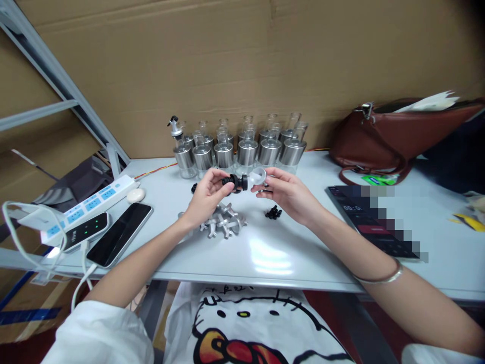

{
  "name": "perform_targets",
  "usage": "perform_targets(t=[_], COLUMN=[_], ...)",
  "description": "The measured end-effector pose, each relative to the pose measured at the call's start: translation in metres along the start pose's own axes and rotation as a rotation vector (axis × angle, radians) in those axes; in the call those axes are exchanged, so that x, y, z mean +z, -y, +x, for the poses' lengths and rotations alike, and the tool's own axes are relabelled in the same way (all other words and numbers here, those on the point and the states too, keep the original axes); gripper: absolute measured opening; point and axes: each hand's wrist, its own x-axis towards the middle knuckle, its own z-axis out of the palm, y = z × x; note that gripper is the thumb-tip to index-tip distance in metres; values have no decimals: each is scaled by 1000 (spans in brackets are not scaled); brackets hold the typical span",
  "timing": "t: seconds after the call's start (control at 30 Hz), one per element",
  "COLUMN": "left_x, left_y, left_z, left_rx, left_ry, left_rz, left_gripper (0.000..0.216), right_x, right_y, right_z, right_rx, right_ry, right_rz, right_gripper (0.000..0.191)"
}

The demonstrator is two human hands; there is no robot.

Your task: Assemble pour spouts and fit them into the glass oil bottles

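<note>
My left hand (204, 198) is closed around a black ribbed bottle stopper (239, 182), pinched between thumb and fingers. My right hand (290, 193) grips a silver-grey spout piece (257, 176) with a rounded, hollow end. The two parts meet end to end in front of the bottles; whether they are fixed together I cannot tell. Below my left hand lies a pile of silver spout parts (226, 222), partly covered by that hand. Small black caps (273, 212) sit in a heap beneath my right hand.
Two rows of glass bottles (247, 151) with steel sleeves stand behind my hands; the front-left one carries a pourer (175, 127). At left are a power strip (91, 202) and phone (120, 235). A tablet (364, 222) and brown bag (371, 139) lie right.
</note>
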Motion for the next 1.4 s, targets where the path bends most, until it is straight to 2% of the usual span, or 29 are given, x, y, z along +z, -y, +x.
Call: perform_targets(t=[0.1,0.3,0.6,0.73,0.8,0.83,0.9,1.0,1.17,1.4], left_x=[-1,0,-1,-24,-45,-56,-75,-88,-77,-76], left_y=[1,-2,-5,-9,-9,-7,1,16,34,36], left_z=[2,-1,-2,11,20,24,30,33,29,28], left_rx=[-8,21,31,111,150,148,89,-56,-49,-56], left_ry=[-25,7,23,-124,-238,-257,-242,-185,-33,3], left_rz=[-1,27,92,244,489,647,861,992,1108,1154], left_gripper=[45,43,32,25,22,21,19,22,23,23], right_x=[-1,-1,8,9,8,7,5,4,5,4], right_y=[-2,-5,-4,0,2,3,4,4,4,4], right_z=[1,-1,-4,-4,-4,-3,-3,-2,-3,-3], right_rx=[-40,-74,-84,-112,-120,-120,-115,-102,-110,-121], right_ry=[-32,80,80,3,-25,-37,-54,-60,-57,-52], right_rz=[-104,-184,-67,-21,-15,-12,-8,-4,0,-21], right_gripper=[25,24,26,28,28,28,28,27,26,24])
